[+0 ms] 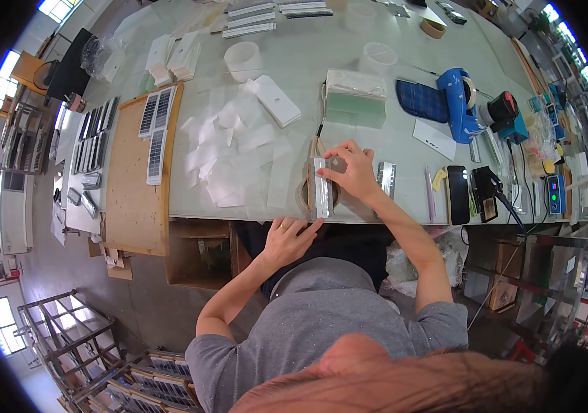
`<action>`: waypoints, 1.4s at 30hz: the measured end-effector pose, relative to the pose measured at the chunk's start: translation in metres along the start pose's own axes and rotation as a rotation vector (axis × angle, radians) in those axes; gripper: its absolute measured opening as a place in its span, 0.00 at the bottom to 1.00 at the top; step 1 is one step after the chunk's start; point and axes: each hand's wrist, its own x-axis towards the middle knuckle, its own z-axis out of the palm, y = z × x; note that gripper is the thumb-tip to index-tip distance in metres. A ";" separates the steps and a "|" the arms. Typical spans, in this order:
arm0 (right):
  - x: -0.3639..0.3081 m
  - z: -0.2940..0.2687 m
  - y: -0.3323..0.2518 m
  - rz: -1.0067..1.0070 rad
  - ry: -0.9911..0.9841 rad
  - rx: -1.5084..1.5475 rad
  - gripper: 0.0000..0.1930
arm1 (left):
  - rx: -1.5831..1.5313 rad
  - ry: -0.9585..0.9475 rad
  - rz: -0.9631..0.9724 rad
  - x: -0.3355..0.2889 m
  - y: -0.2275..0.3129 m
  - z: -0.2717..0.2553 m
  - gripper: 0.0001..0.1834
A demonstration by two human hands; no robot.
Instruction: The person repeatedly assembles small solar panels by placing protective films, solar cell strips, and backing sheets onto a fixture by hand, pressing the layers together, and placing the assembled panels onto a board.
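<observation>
A narrow silvery strip [322, 195] with a shiny, clear-looking surface lies lengthwise at the table's near edge, over a brownish ring [336, 195] that it partly hides. My right hand [353, 171] pinches the strip's far end between thumb and forefinger, its other fingers curled above. At the near end, my left hand [287, 239] reaches the strip with its fingertips, the remaining fingers bent at the table edge. A similar silvery strip [386, 179] lies just right of my right hand. Left of the strip spreads a loose heap of translucent white sheets [215, 155].
Beyond my hands stand a film-wrapped greenish block [356, 100] and a stack of white cards [277, 101]. To the right are a blue tape dispenser [456, 110], a phone [456, 195] and a small blue box [555, 194]. A wooden board [129, 165] carries dark gridded panels [158, 148].
</observation>
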 end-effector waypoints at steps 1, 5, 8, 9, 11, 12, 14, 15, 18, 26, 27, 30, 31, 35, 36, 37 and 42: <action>0.000 -0.001 -0.001 0.001 0.002 -0.001 0.20 | -0.001 0.001 0.003 0.000 0.000 0.000 0.27; -0.001 0.001 -0.003 -0.017 0.007 -0.039 0.20 | -0.014 0.005 -0.010 -0.001 0.000 0.000 0.26; -0.001 -0.001 -0.006 -0.027 0.018 -0.057 0.19 | -0.028 -0.002 -0.008 -0.002 0.000 -0.001 0.26; -0.001 -0.002 -0.007 -0.035 0.026 -0.060 0.19 | -0.035 -0.011 -0.009 -0.003 -0.001 -0.001 0.27; -0.001 -0.002 -0.008 -0.026 0.016 -0.058 0.19 | -0.029 -0.014 -0.006 -0.003 -0.001 -0.001 0.27; -0.001 -0.002 -0.008 -0.016 0.005 -0.056 0.19 | -0.023 -0.018 -0.002 -0.003 -0.001 -0.001 0.27; -0.001 -0.001 -0.008 -0.020 0.008 -0.059 0.19 | -0.021 -0.009 0.005 -0.002 -0.002 0.000 0.27; -0.001 -0.001 -0.008 -0.024 0.010 -0.062 0.18 | -0.019 -0.001 0.013 -0.001 -0.002 0.000 0.27; 0.002 -0.002 -0.009 0.000 0.015 -0.030 0.17 | -0.053 0.060 0.085 0.000 -0.007 -0.002 0.25; 0.009 -0.004 -0.008 -0.012 -0.120 -0.030 0.13 | -0.086 0.177 -0.314 0.122 -0.128 0.007 0.16; 0.010 -0.004 -0.009 -0.008 -0.148 -0.031 0.12 | -0.114 0.163 -0.359 0.132 -0.151 0.014 0.18; 0.011 -0.002 -0.008 0.001 -0.166 -0.036 0.11 | -0.203 -0.119 -0.476 0.158 -0.194 0.025 0.19; 0.011 -0.001 -0.008 -0.005 -0.159 -0.039 0.11 | -0.199 -0.112 -0.469 0.160 -0.201 0.028 0.19; 0.012 -0.002 -0.008 -0.010 -0.168 -0.046 0.11 | -0.326 -0.292 -0.526 0.168 -0.217 0.029 0.18; 0.011 -0.002 -0.009 -0.009 -0.175 -0.047 0.11 | -0.368 -0.319 -0.544 0.167 -0.220 0.027 0.17; 0.011 -0.001 -0.009 -0.008 -0.175 -0.045 0.11 | -0.367 -0.321 -0.545 0.166 -0.225 0.025 0.17; 0.016 -0.004 -0.002 -0.069 -0.114 0.077 0.12 | -0.655 0.134 -0.868 0.172 -0.187 0.005 0.11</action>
